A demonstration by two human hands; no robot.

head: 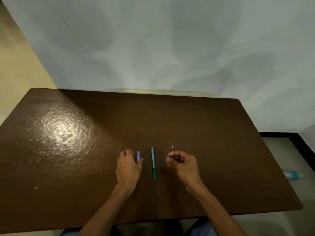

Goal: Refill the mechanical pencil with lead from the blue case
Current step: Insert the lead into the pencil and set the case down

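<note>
A teal mechanical pencil (153,165) lies on the brown table (85,150) between my hands, its tip pointing toward me. My left hand (128,169) rests palm down just left of it, and its fingertips hold the lower end of the small blue lead case (138,155), which points away from me. To the right of the pencil, my right hand (183,165) is curled, with a tiny blue piece (167,157) pinched at its fingertips; I cannot tell what that piece is. A small white bit (172,147) sits on the table beyond my right hand.
The table's far edge meets a pale wall (170,48). A plastic bottle (292,174) lies on the floor past the table's right edge. A glare patch (63,132) shines on the left half of the tabletop.
</note>
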